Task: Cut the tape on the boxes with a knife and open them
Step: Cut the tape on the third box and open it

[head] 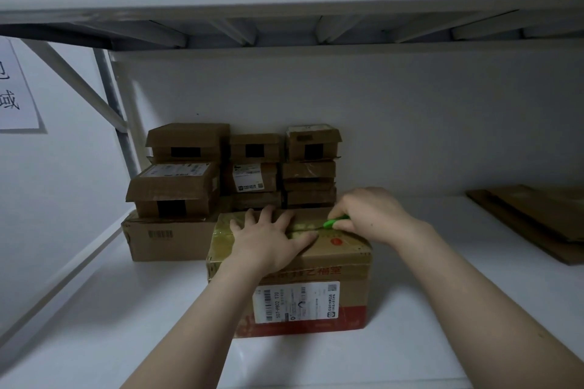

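A taped cardboard box [319, 268] with a white shipping label and red print stands on the white shelf in front of me. My left hand [268, 238] lies flat on its top, fingers spread, pressing down. My right hand [373, 215] grips a green knife [336, 222] whose tip touches the yellowish tape [303, 227] along the top seam, just right of my left fingertips. The blade itself is too small to make out.
Behind the box, several smaller cardboard boxes [186, 174] are stacked against the back wall, on a larger flat box [167, 240]. Flattened cardboard [537, 218] lies at the right. An upper shelf [284, 9] hangs overhead. A paper sign [15, 88] hangs at left.
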